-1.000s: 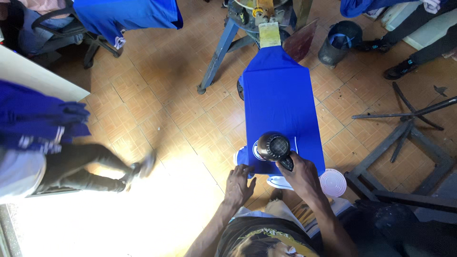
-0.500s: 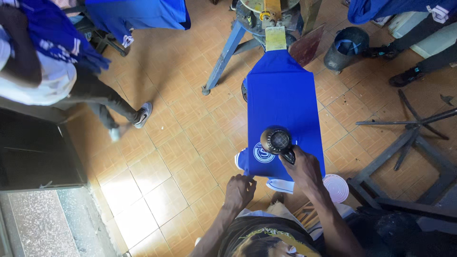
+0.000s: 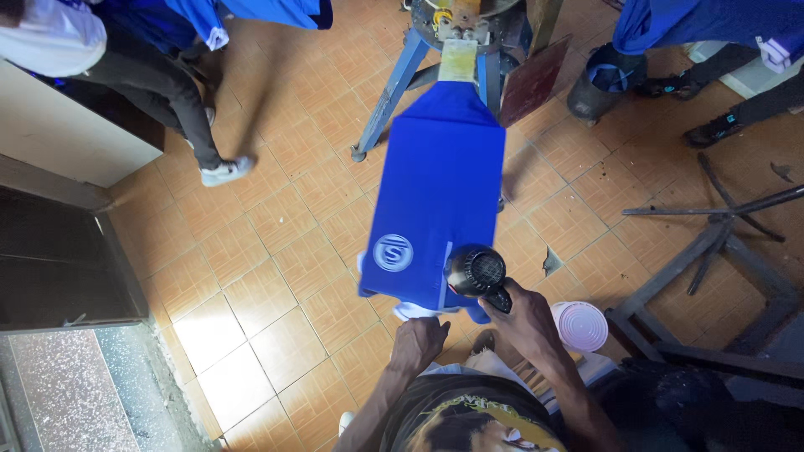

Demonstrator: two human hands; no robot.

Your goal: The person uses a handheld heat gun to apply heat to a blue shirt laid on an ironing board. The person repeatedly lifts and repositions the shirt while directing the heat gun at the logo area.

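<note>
Tiled floor point(image 3: 276, 276) w/ a blue shirt point(image 3: 440, 192) stretched flat over a long board on a blue metal stand point(image 3: 394, 84); white round print point(image 3: 393, 251) on the shirt's near-left part; another person's legs point(image 3: 188, 109) at upper left, well apart; white tub point(image 3: 579, 326) on the floor by the rt arm; rt hand point(image 3: 526, 320) clenched round the handle of a black hair dryer point(image 3: 476, 272), held over the shirt's near-right edge; left hand point(image 3: 419, 341) at the shirt's near end, grip can't tell.

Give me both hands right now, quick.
Left hand: closed, resting at the near edge of the blue garment.
Right hand: closed on the black hair dryer.
</note>
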